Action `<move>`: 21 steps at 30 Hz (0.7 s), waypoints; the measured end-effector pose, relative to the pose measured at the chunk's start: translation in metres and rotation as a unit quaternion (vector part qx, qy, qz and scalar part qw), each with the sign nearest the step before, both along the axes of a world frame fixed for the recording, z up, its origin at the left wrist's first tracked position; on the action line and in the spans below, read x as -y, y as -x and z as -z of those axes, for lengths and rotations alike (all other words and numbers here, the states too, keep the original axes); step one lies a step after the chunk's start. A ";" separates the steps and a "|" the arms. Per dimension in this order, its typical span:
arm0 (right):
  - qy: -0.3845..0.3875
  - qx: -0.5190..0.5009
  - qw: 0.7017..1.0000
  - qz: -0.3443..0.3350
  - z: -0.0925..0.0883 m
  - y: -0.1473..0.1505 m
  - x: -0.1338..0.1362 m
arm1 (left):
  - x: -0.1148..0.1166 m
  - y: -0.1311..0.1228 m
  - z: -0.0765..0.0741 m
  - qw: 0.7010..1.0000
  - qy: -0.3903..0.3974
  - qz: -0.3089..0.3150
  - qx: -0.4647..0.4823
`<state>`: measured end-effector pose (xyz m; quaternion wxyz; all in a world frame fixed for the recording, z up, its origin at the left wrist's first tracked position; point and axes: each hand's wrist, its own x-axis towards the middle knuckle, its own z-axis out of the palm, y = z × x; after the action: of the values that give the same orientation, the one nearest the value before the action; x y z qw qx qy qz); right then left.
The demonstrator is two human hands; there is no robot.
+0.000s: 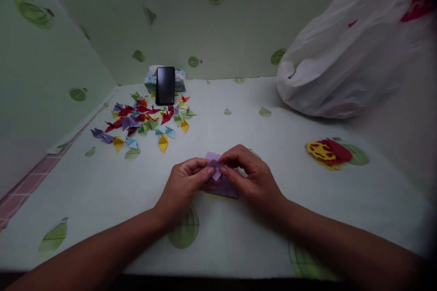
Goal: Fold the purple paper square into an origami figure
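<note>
A small piece of purple origami paper (216,172), partly folded, is pinched between both hands near the middle of the table. My left hand (186,179) grips its left side with thumb and fingers. On the right side, my right hand (254,179) holds it between thumb and curled fingers. Just beneath the hands lies a stack of paper squares (223,188), purple on top with a yellow edge showing below. The fingers hide part of the fold and of the stack.
Many folded paper cranes (136,120) in several colours lie at the back left. Behind them a black phone (165,85) leans on a tissue box (180,80). Red and yellow cut-outs (329,152) lie at right, before a large white plastic bag (334,63).
</note>
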<state>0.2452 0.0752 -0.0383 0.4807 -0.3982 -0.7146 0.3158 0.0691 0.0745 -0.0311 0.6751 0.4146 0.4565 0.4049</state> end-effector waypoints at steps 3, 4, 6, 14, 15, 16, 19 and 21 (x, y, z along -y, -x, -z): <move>0.009 0.003 1.000 0.005 0.000 0.000 -0.001 | 0.000 0.000 0.002 1.000 0.002 0.007 0.019; 0.015 -0.001 1.000 0.005 0.000 0.000 -0.001 | 0.000 0.000 0.003 1.000 0.004 0.011 0.028; 0.030 -0.014 0.999 0.004 0.001 -0.001 -0.002 | 0.001 0.000 0.003 0.999 0.015 0.010 0.041; -0.002 -0.013 0.999 -0.038 0.000 -0.001 -0.004 | -0.003 0.001 0.000 0.996 0.061 -0.027 0.062; -0.007 -0.009 0.999 -0.040 0.000 -0.001 -0.004 | -0.003 0.001 0.000 0.996 0.062 -0.026 0.065; -0.009 -0.005 0.999 -0.040 0.000 0.000 -0.004 | -0.003 0.001 0.000 0.996 0.062 -0.023 0.067; -0.011 0.003 0.999 -0.040 0.000 0.000 -0.004 | -0.003 0.002 0.001 0.995 0.058 -0.016 0.074; -0.008 0.007 0.999 -0.039 0.000 -0.001 -0.004 | -0.003 0.002 0.002 0.995 0.054 -0.012 0.077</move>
<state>0.2461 0.0795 -0.0387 0.4667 -0.3682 -0.7353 0.3255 0.0675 0.0775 -0.0331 0.7251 0.3391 0.4292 0.4184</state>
